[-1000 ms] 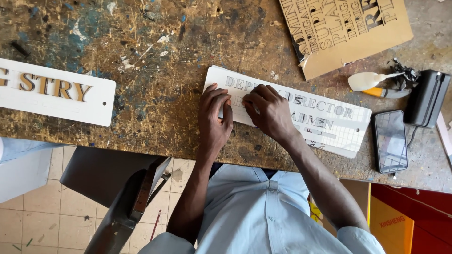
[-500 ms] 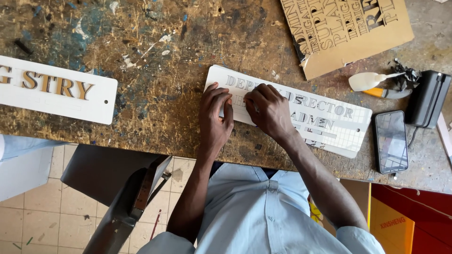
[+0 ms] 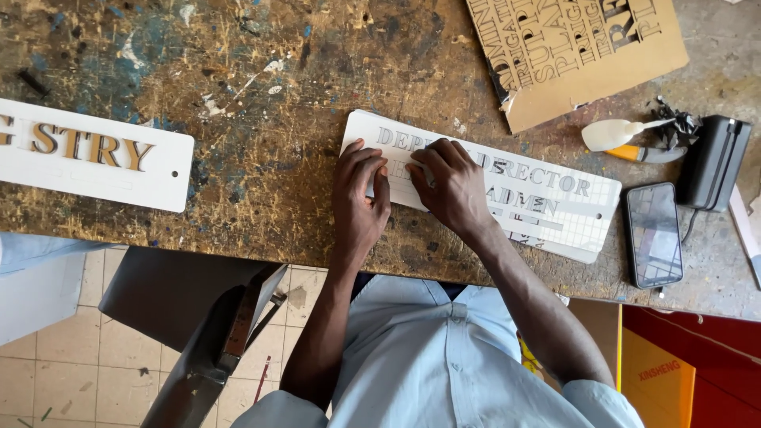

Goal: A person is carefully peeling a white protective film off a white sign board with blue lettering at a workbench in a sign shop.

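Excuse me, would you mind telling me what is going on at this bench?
A person presses both hands on a white sign plate with raised letters, lying on a worn wooden bench. The left hand steadies its near end; the right hand works at the letters. Another lettered plate lies to the left, a phone to the right.

Both hands (image 3: 404, 190) hide lettering on the white sign (image 3: 555, 198).

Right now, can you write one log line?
left hand: flat on white lettered sign plate | right hand: fingertips pressing plate | surface: paint-stained wooden bench
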